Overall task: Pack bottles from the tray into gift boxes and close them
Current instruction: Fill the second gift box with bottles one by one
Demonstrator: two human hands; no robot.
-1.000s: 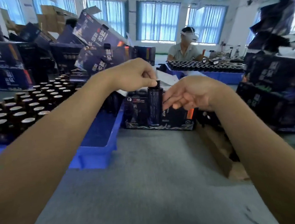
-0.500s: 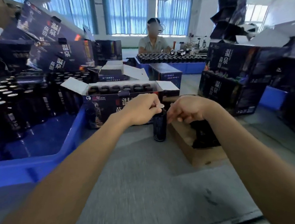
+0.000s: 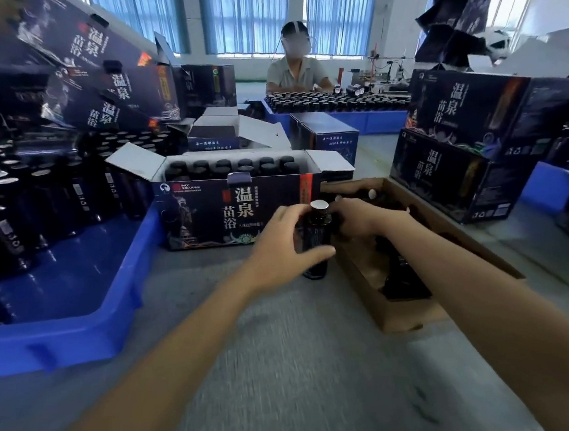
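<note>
Left hand (image 3: 283, 241) has slid off the cap (image 3: 319, 205), wrapping the bottle (image 3: 317, 247).

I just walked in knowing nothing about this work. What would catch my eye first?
Dead centre, a dark bottle stands on the grey table, gripped by the left hand with the right hand at its neck. Just behind it sits an open gift box with rows of bottles inside, and a blue tray of loose bottles fills the left side.

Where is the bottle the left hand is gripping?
Head view, centre: bottle upright on the grey table between left hand and right hand, in front of the open gift box, left of the cardboard tray.
</note>
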